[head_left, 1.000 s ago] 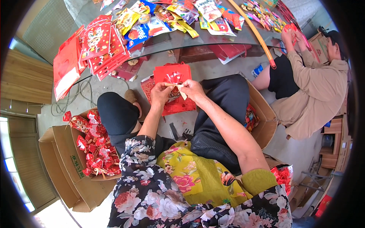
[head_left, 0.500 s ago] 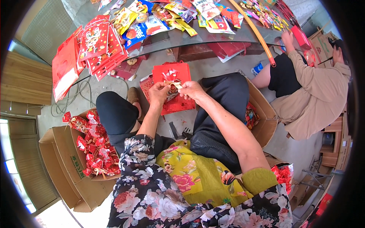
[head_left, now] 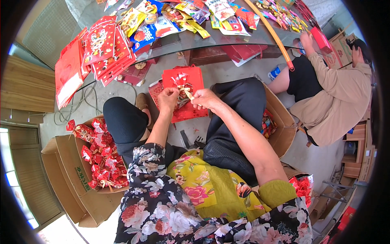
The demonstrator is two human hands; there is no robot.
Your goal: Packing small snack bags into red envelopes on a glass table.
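Note:
A small red candy bag (head_left: 180, 78), gathered at its neck, rests on a red gift box (head_left: 196, 77) between my knees. Gold ribbon (head_left: 187, 94) is tied in a bow round that neck. My left hand (head_left: 167, 100) is closed in a pinch at the left side of the bow, its fingertips on the ribbon. From the right, my right hand (head_left: 205, 100) grips a ribbon end between thumb and fingers and pulls it out taut. The bag's lower part is partly covered by my fingers.
A glass table (head_left: 170, 46) ahead carries snack packets (head_left: 162, 26) and red paper bags (head_left: 99, 44). Cardboard boxes stand at my left (head_left: 65, 166) and right (head_left: 286, 132); the left one holds tied red bags (head_left: 107, 158). A co-worker (head_left: 337, 87) sits at the right.
My right hand has drawn slightly right and down, with the ribbon end stretched longer. My left hand has shifted slightly left. The co-worker has leaned and lowered an arm from the head.

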